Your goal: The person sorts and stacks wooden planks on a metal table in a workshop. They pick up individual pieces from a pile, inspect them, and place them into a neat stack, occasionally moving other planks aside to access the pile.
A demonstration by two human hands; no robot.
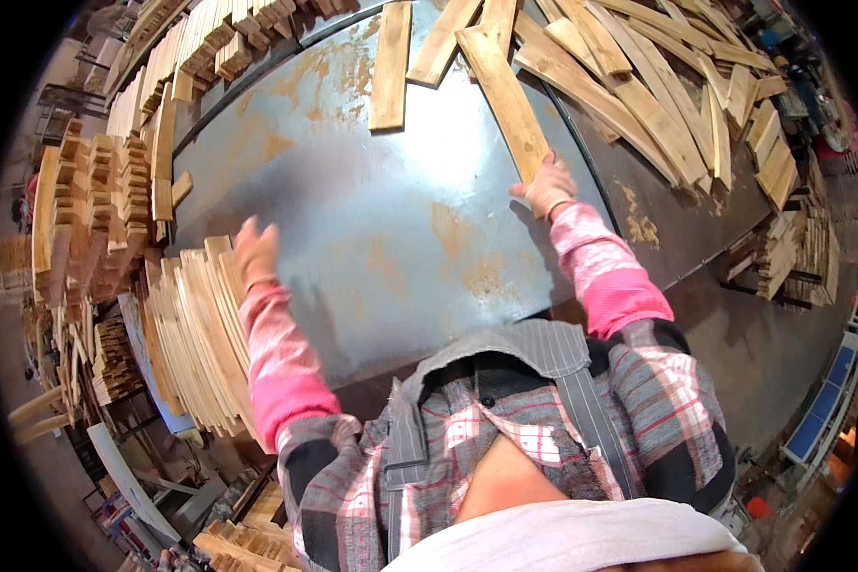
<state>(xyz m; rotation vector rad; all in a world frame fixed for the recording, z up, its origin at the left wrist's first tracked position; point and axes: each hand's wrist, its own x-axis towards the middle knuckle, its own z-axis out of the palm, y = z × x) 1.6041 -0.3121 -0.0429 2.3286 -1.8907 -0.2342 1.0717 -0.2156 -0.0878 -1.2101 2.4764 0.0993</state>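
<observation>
Metal surface: open room spread leftward from the plank, down to the near edge.
Right hand: pinched the plank's near end, left of the dark seam.
Left hand: blurred, fingers hung loosely spread beside the stack; contact was unclear.

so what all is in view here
gripped plank: 1, light brown, upper centre
loose planks: many, light brown, upper right
metal surface: 1, grey with brown, centre
slat row: 1, pale wood, left
board stacks: several, light brown, far left, top left
blue-panelled frame: 1, blue, right edge
shirt: 1, plaid grey, below
apron: 1, striped grey, lower centre
sleeves: 2, pink, forearms
left hand: 1, bare, beside slat row
right hand: 1, bare, on gripped plank
</observation>
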